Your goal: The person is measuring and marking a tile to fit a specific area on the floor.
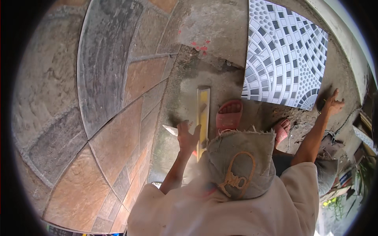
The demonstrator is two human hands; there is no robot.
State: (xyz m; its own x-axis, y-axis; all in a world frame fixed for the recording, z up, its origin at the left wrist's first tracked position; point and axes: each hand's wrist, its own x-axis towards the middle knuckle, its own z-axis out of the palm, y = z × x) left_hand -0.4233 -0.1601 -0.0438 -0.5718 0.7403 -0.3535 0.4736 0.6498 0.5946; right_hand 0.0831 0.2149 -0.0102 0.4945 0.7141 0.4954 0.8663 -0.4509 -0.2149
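My left hand [187, 137] is low over the concrete, its thumb and fingers apart, right beside a long yellow spirit level [202, 114]. I cannot tell whether the thumb touches the level's edge. A pale pointed blade [170, 130] sticks out to the left of this hand, its rest hidden behind the hand and wrist. My right hand [335, 103] reaches out to the far right with fingers spread, holding nothing I can see. It is just beyond the near right corner of a large grey-and-white mosaic-patterned tile [285, 55].
A stone-patterned wall [106, 78] in brown and grey fills the left side. My feet, in pink sandals [228, 118], stand between the level and broken ground [297, 118]. A pale ledge [344, 35] curves along the right. Plants [360, 173] are at the lower right.
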